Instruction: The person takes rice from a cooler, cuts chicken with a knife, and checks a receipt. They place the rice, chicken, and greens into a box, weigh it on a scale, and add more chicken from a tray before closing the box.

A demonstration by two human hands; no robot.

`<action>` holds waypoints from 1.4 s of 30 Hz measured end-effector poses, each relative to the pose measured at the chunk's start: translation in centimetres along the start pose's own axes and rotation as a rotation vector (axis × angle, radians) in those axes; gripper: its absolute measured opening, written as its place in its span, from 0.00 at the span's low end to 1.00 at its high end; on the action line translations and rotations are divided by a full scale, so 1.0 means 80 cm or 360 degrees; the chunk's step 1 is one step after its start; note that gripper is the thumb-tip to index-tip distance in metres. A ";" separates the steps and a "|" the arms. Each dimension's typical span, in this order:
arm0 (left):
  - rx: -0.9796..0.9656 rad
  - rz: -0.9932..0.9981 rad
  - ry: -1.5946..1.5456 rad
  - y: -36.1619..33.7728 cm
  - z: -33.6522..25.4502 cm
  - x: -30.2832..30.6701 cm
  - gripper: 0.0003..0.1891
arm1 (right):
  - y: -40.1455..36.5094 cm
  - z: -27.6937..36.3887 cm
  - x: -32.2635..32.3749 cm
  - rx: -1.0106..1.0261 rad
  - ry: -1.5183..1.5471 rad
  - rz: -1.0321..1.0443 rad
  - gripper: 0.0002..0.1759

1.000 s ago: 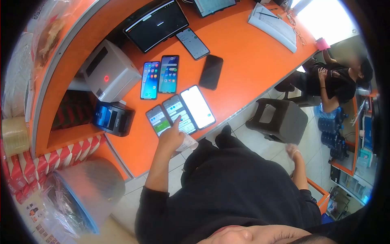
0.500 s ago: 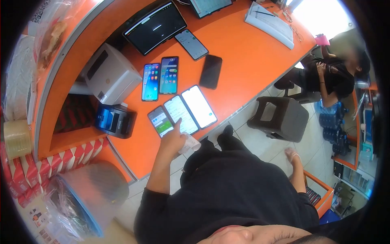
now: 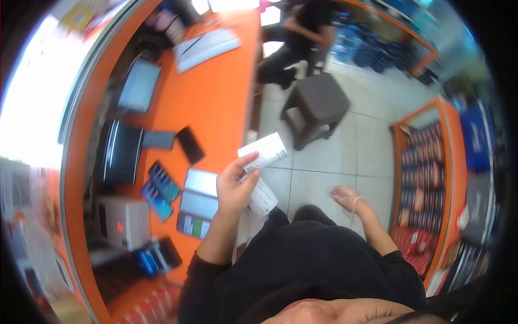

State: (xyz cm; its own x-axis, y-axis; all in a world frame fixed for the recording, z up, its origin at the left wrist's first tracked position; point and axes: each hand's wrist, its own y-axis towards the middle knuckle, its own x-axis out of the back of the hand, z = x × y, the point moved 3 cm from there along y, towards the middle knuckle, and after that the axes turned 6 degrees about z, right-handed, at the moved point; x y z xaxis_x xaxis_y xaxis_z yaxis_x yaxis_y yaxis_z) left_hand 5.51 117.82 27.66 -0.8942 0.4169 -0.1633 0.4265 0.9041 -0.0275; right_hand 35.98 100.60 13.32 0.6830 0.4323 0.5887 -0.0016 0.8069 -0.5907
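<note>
A curled white paper slip (image 3: 267,151) with printed text is pinched between the thumb and fingers of my left hand (image 3: 234,186). A lower length of printed paper (image 3: 263,195) hangs beneath that hand, past the counter edge. Beside the wrist, a row of lit phones (image 3: 199,204) lies on the orange counter (image 3: 216,97). Two more phones (image 3: 163,181) with blue screens and a dark phone (image 3: 190,144) lie farther left. My right hand (image 3: 345,198) hangs low over the floor at my side, fingers loosely extended, holding nothing.
A dark stool (image 3: 321,97) stands on the tiled floor, with a person in black (image 3: 310,32) seated behind it. On the counter are a screen (image 3: 123,154), a white printer (image 3: 124,221) and papers (image 3: 208,51). An orange display case (image 3: 450,146) stands at right.
My view has swung to the right. My left hand has left the phone screen it was pointing at and raised the paper slip past the counter edge. My right hand still hangs down.
</note>
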 end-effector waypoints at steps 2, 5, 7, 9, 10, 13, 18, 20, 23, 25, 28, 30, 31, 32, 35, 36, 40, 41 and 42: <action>-0.0149 0.0194 0.0035 0.005 -0.013 -0.069 0.17 | -0.052 0.035 0.018 0.0218 0.0089 -0.0257 0.16; -0.0482 0.0420 0.0048 -0.016 -0.014 -0.198 0.18 | -0.151 0.066 0.041 0.0459 0.0462 -0.0393 0.17; -0.0551 0.0692 -0.0055 -0.053 -0.010 -0.295 0.20 | -0.236 0.058 0.048 0.0440 0.0370 -0.0580 0.17; -0.0621 0.0865 -0.0054 -0.114 0.002 -0.397 0.20 | -0.326 0.020 0.032 0.0085 0.0447 -0.0752 0.17; -0.0671 0.1029 -0.0122 -0.152 0.014 -0.450 0.21 | -0.366 -0.008 0.014 -0.0010 0.0504 -0.0853 0.17; -0.0485 0.1416 -0.0382 -0.292 0.046 -0.601 0.23 | -0.513 -0.111 -0.059 -0.0001 0.1766 -0.1651 0.15; -0.0216 0.1812 -0.0602 -0.504 0.079 -0.778 0.18 | -0.785 -0.203 -0.177 -0.0406 0.1821 -0.2315 0.13; -0.0779 0.1942 -0.0083 -0.553 0.091 -0.831 0.11 | -0.875 -0.204 -0.212 -0.0321 0.1867 -0.2571 0.15; -0.0672 0.2316 0.0151 -0.661 0.077 -0.889 0.08 | -0.974 -0.215 -0.262 -0.0079 0.1843 -0.2902 0.19; -0.0755 0.2459 0.0281 -0.716 0.100 -0.931 0.09 | -1.019 -0.261 -0.294 0.0039 0.1828 -0.3057 0.21; -0.0716 0.2950 0.0303 -0.783 0.118 -0.984 0.12 | -1.075 -0.309 -0.319 0.0325 0.1807 -0.3244 0.22; -0.0683 0.3034 0.0328 -0.824 0.126 -1.023 0.13 | -1.113 -0.339 -0.329 0.0345 0.1882 -0.3248 0.24; -0.0637 0.3081 0.0338 -0.845 0.132 -1.046 0.14 | -1.132 -0.361 -0.334 0.0340 0.1874 -0.3269 0.24; -0.0645 0.3095 0.0334 -0.866 0.145 -1.073 0.14 | -1.152 -0.390 -0.342 0.0276 0.1835 -0.3246 0.25; -0.0536 0.3256 0.0082 -0.934 0.165 -1.165 0.14 | -1.223 -0.463 -0.352 0.0205 0.1801 -0.3250 0.28; -0.0253 0.3360 0.0071 -0.962 0.174 -1.197 0.13 | -1.254 -0.487 -0.354 0.0211 0.1826 -0.3240 0.29; 0.0201 0.3793 0.0008 -1.092 0.198 -1.304 0.11 | -1.366 -0.568 -0.382 0.0140 0.1988 -0.3484 0.28; 0.0262 0.3957 0.0068 -1.133 0.198 -1.323 0.11 | -1.393 -0.583 -0.395 0.0077 0.1945 -0.3550 0.28; 0.0309 0.4007 -0.0035 -1.176 0.201 -1.340 0.12 | -1.416 -0.596 -0.412 0.0012 0.1903 -0.3629 0.27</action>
State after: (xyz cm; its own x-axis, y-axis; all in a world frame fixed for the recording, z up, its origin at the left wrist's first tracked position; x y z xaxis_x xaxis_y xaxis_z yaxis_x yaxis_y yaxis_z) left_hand 63.42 -13.42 31.91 0.9849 0.1710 -0.0265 0.1727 -0.9810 0.0883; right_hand 48.45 -24.26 34.52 -0.3896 -0.8488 -0.3574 0.8800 -0.4575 0.1272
